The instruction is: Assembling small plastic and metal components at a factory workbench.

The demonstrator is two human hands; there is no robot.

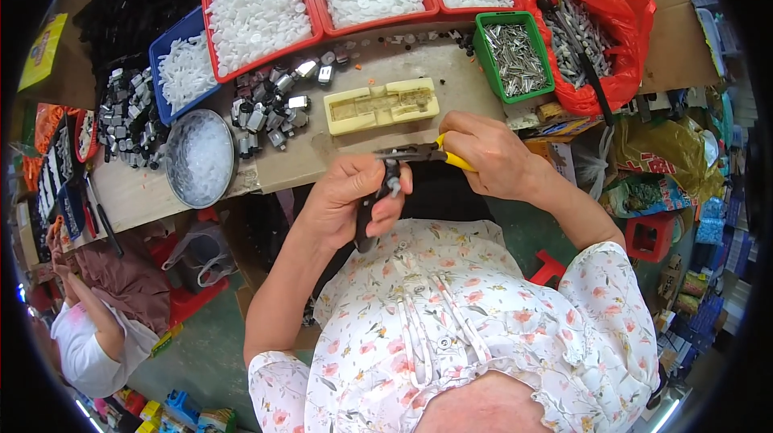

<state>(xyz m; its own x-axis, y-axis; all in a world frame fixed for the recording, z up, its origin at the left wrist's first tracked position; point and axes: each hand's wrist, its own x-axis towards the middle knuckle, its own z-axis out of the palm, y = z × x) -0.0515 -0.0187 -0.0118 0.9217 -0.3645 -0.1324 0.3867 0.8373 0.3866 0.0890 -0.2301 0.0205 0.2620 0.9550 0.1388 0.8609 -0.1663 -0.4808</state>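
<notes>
My left hand (345,195) is closed round a dark, elongated part (365,227) with a small greyish piece at its upper end. I cannot make out its exact kind, since my fingers cover much of it. Long-nose pliers (415,153) with yellow handles are gripped in my right hand (493,153). Their jaws point left and reach the top of the dark part, beside my left thumb. Just beyond both hands, a pale yellow block fixture (382,105) with a recessed channel lies on the table (310,155).
Red trays (322,29) of white plastic pieces line the back. A blue tray (163,117), a metal bowl (231,167) and small motors (274,117) sit left. A green basket (527,96) of metal pins and a red bag (636,38) stand right. Another person (97,344) sits at far left.
</notes>
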